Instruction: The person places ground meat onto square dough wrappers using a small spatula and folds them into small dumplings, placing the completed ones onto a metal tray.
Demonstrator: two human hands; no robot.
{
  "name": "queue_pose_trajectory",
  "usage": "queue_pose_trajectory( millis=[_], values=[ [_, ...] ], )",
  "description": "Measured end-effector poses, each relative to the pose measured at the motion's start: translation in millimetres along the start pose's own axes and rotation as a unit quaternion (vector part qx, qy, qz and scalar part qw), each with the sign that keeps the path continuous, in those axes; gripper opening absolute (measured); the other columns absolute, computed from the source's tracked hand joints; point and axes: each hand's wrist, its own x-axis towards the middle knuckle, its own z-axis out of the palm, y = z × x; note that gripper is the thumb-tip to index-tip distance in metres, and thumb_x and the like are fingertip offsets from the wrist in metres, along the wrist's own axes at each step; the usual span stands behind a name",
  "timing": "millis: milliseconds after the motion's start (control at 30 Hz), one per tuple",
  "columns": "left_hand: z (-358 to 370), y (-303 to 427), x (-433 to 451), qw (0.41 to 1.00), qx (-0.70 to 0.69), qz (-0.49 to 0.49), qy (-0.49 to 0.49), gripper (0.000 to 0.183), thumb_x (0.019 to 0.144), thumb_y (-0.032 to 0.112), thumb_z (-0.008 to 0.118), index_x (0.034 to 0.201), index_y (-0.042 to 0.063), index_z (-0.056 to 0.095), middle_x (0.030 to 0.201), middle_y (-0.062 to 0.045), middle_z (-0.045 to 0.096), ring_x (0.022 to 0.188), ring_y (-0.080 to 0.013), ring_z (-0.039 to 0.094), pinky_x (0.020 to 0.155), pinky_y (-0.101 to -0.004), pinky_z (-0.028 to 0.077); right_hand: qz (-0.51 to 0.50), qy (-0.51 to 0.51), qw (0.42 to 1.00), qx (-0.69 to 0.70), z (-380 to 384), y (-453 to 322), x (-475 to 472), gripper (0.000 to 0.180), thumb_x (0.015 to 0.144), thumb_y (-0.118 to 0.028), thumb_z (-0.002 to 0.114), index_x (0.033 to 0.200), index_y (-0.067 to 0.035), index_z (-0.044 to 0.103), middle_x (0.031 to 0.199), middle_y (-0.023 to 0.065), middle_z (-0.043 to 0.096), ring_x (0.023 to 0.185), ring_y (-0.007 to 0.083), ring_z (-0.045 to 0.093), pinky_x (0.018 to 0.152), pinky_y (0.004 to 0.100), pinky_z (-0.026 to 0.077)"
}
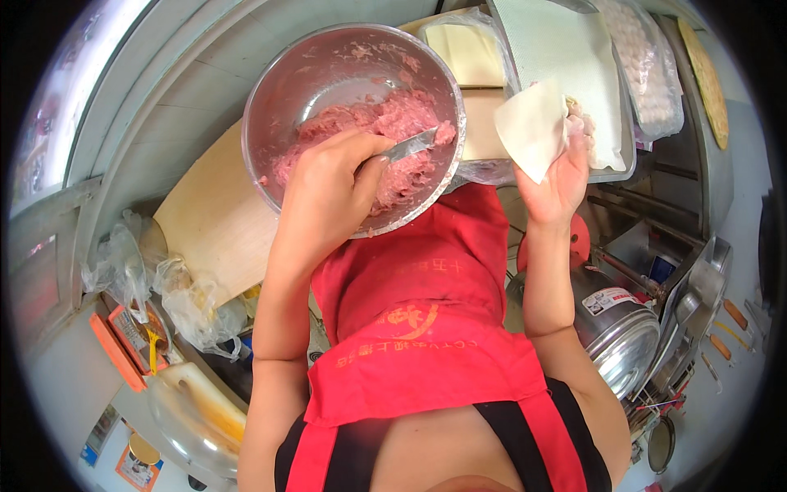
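A large steel bowl (261,178) holds pink minced meat (393,117) and stands before me, tilted in the view. Over the bowl, my left hand (335,178) grips a flat metal spreader (412,146), whose tip carries a small lump of mince (444,133). To the right, my right hand (556,184) holds a thin dough wrapper (532,126) by its edge, spread near the fingers. Several small wrapped dumplings (581,123) show by those fingertips, on or near a paper-lined tray (565,49); whether the hand touches them I cannot tell. Stacked wrappers (467,55) lie in plastic between bowl and tray.
A wooden board (209,203) extends under the bowl to the left, with plastic bags (190,295) at its edge. Bagged white balls (639,61) lie beyond the tray. A steel pot (609,320) and metal racks (645,209) are at right.
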Motion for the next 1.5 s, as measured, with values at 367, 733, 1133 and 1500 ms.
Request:
queue_pose_trajectory(
  millis=[367,733,1133,1500],
  values=[
    [0.4,-5.7,-19.4,0.976,-0.213,-0.046,0.022,0.017,0.089,-0.001,0.064,0.104,-0.002,0.072,0.088,-0.016,0.07,0.074,-0.0267,0.067,0.068,-0.0339,0.054,0.001,0.075,0.997,-0.036,20.4,36.4,-18.5,0.046,0.108,-0.023,0.045,0.146,0.002,0.044,0.147,0.0183,0.052,0.137,0.0323,0.05,0.118,0.0489,0.037],
    [21.1,10.1,-29.4,0.97,0.071,0.227,0.048,0.023,0.077,-0.001,0.069,0.1,0.004,0.073,0.09,-0.009,0.067,0.069,-0.0211,0.061,0.058,-0.0318,0.049,-0.062,0.203,0.958,-0.192,37.3,67.0,-16.8,0.036,0.109,-0.033,0.041,0.126,-0.004,0.055,0.126,0.0147,0.061,0.119,0.0264,0.059,0.109,0.0468,0.044],
    [4.7,7.5,-31.4,0.985,0.035,0.02,0.168,0.017,0.087,-0.003,0.067,0.104,0.002,0.07,0.08,-0.012,0.063,0.064,-0.0256,0.064,0.057,-0.0348,0.05,-0.005,0.035,0.997,-0.07,36.4,56.1,-28.3,0.053,0.108,-0.032,0.04,0.147,0.004,0.042,0.145,0.0231,0.052,0.137,0.0377,0.048,0.118,0.0525,0.034],
    [-1.7,8.7,-55.5,0.994,-0.102,-0.027,0.022,0.021,0.084,-0.006,0.067,0.104,0.002,0.071,0.088,-0.013,0.067,0.071,-0.0268,0.066,0.062,-0.0333,0.052,-0.028,0.07,0.996,-0.037,24.8,40.3,-36.3,0.053,0.107,-0.026,0.038,0.152,0.002,0.036,0.156,0.0185,0.043,0.146,0.0343,0.038,0.124,0.0507,0.024]
  ],
)
